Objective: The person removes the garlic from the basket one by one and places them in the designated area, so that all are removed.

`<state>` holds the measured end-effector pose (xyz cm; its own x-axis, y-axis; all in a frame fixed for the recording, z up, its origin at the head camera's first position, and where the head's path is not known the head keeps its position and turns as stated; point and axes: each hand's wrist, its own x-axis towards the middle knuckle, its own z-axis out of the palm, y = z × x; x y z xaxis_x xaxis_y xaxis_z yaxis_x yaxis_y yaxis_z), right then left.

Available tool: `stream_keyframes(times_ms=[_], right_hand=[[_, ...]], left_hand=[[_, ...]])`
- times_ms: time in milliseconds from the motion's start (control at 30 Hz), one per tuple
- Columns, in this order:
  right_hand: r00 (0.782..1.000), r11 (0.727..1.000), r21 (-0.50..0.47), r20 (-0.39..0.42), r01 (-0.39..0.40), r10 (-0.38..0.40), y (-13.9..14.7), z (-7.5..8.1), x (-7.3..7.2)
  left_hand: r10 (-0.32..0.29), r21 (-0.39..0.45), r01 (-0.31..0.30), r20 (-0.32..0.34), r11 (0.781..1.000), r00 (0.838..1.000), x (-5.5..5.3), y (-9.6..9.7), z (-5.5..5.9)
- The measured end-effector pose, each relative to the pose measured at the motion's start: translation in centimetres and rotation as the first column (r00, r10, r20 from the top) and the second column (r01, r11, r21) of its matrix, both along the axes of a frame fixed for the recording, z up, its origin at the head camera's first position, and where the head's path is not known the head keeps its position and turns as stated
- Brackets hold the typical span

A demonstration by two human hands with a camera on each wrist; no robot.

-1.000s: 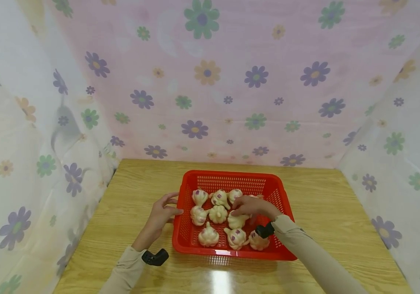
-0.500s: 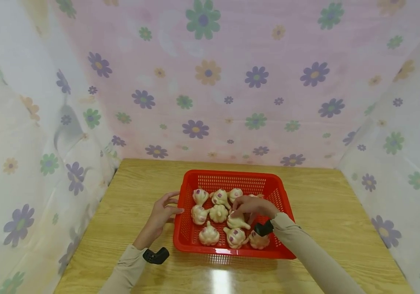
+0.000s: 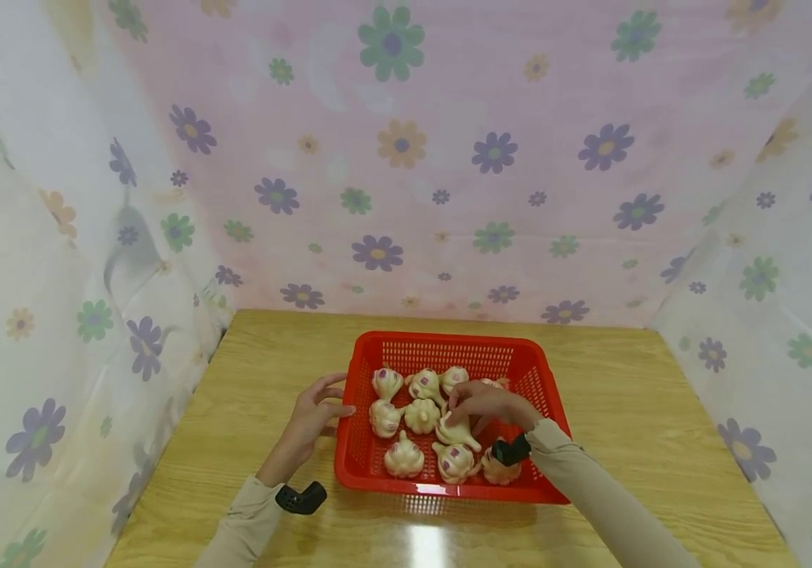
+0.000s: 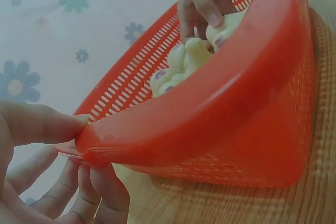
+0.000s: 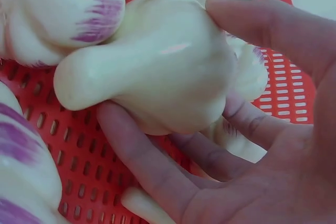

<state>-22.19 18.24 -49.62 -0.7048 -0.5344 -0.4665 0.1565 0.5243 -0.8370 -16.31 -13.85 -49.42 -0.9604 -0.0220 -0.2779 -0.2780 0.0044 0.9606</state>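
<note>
A red plastic basket [image 3: 391, 480] with slotted walls holds several cream garlic bulbs marked with purple patches. At its left side my left hand [image 3: 308, 416] grips the rim; the left wrist view shows the thumb on top and the fingers curled beneath the lip [image 4: 173, 121]. My right hand [image 3: 496, 404] reaches inside and holds one garlic bulb [image 5: 168, 66], thumb at its upper side and fingers around its underside. That bulb's thick stem points toward the basket's front right in the head view. A plain pale bulb [image 3: 421, 416] lies just left of it.
Close to the held bulb are a purple-marked bulb [image 3: 455, 463] in front and another bulb [image 3: 454, 378] behind. The basket stands on a wood-grain table [image 3: 278, 347]. Flowered cloth [image 3: 441, 158] encloses the back and both sides.
The garlic bulb in my right hand has turned, its stem swinging from rightward to toward the basket's front right. My left hand keeps its grip on the rim, and the basket stays in place.
</note>
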Motion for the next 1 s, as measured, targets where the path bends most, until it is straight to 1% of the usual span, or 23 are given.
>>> stream_keyframes(times_ms=[167,267,433,533,633,767,900,1000], right_hand=[[1.000,0.999,-0.043,-0.016,0.001,-0.002,0.2,0.1,0.4],[1.000,0.998,-0.067,-0.031,0.001,-0.003,0.1,0.2,0.4],[0.997,0.998,-0.064,-0.075,0.010,-0.014,0.0,0.5,0.4],[0.996,0.996,-0.084,-0.088,0.008,-0.015,0.0,0.6,0.4],[0.996,0.993,-0.114,-0.083,0.010,-0.019,0.2,0.9,0.6],[0.995,0.991,-0.132,-0.088,0.027,-0.039,0.5,1.4,0.8],[0.994,0.988,-0.150,-0.094,0.040,-0.055,0.9,2.0,0.9],[0.992,0.986,-0.160,-0.108,0.039,-0.057,1.2,2.4,0.9]], left_hand=[[-0.001,0.013,0.001,0.002,1.000,1.000,0.1,0.1,-0.3],[-0.002,0.007,0.002,0.000,1.000,1.000,0.0,0.1,-0.2],[-0.005,-0.001,0.005,0.003,1.000,1.000,0.1,0.0,-0.1],[-0.011,0.008,0.011,0.013,1.000,1.000,0.2,-0.1,-0.1],[-0.022,0.014,0.021,0.018,1.000,1.000,0.2,-0.2,-0.3],[-0.034,0.016,0.034,0.009,0.999,0.999,0.3,-0.1,-0.4],[-0.030,0.028,0.030,-0.001,0.999,1.000,0.5,-0.1,-0.4],[-0.015,0.022,0.015,-0.009,1.000,1.000,0.5,0.0,-0.3]])
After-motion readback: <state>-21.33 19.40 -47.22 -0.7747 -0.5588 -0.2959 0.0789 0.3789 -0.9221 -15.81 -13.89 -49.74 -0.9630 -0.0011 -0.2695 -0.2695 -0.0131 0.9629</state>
